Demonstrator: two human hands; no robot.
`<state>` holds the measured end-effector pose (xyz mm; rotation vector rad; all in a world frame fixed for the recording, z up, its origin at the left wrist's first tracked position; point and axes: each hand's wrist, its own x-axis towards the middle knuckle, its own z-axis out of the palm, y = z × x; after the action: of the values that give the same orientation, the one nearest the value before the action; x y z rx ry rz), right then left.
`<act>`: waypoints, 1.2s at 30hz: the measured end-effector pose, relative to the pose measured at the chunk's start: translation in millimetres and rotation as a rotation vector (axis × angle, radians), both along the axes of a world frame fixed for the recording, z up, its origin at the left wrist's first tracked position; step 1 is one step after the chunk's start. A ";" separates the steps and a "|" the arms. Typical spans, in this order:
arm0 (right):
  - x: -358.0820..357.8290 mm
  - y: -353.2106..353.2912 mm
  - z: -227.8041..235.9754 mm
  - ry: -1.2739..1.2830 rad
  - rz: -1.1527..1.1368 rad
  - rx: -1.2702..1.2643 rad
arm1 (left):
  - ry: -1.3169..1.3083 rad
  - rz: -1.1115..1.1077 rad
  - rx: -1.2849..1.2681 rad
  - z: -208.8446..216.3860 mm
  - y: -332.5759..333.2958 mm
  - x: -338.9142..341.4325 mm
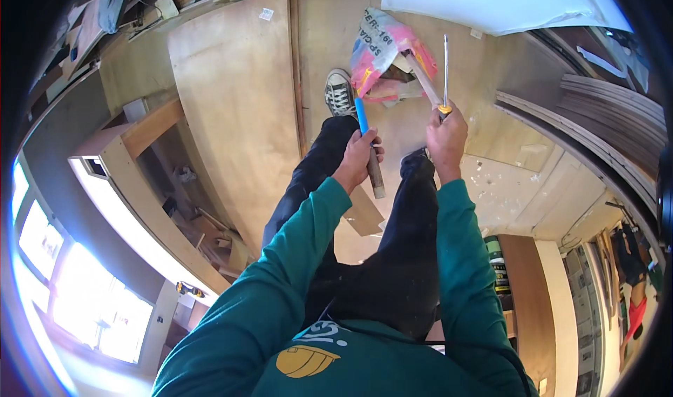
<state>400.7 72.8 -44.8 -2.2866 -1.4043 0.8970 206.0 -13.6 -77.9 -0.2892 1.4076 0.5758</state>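
Note:
My left hand is closed around a long narrow tool with a blue upper part and a brown, wood-like lower end; its exact kind is unclear. In my right hand is a screwdriver, gripped by its yellow and dark handle with the long metal shaft pointing away from me. Both hands are raised in front of my legs, apart from each other. Beyond them on the floor lies a crumpled pink and white plastic sack with wood offcuts in and around it.
A large wooden panel lies on the left, beside an open wooden cabinet frame with scraps. Stacked curved-looking boards stand at right. A white sheet covers something at the far right. Another person is at the right edge.

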 end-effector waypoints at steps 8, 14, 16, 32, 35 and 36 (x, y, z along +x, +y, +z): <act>37.7 -27.4 -14.6 0.940 -0.912 -0.347 | -0.036 0.016 -0.013 -0.2 1.1 -0.4; 36.5 -20.4 39.3 0.802 -0.553 -0.344 | -0.022 0.076 -0.027 16.3 0.2 2.4; 35.3 -23.7 65.3 0.703 -0.470 -0.362 | -0.028 0.110 -0.017 26.3 -3.9 -4.6; 32.8 -143.3 348.4 0.784 0.236 -0.753 | 0.125 0.658 0.192 243.6 -161.9 31.0; 3.2 -166.0 378.8 0.781 0.455 -0.823 | 0.083 0.809 0.276 294.9 -199.4 16.3; -11.8 -173.5 386.1 0.782 0.522 -0.853 | -0.012 0.825 0.271 315.6 -214.7 4.4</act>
<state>388.8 -100.7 341.3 -1.5702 -1.3606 2.5919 210.4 -228.3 237.7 -0.6591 1.1434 1.4212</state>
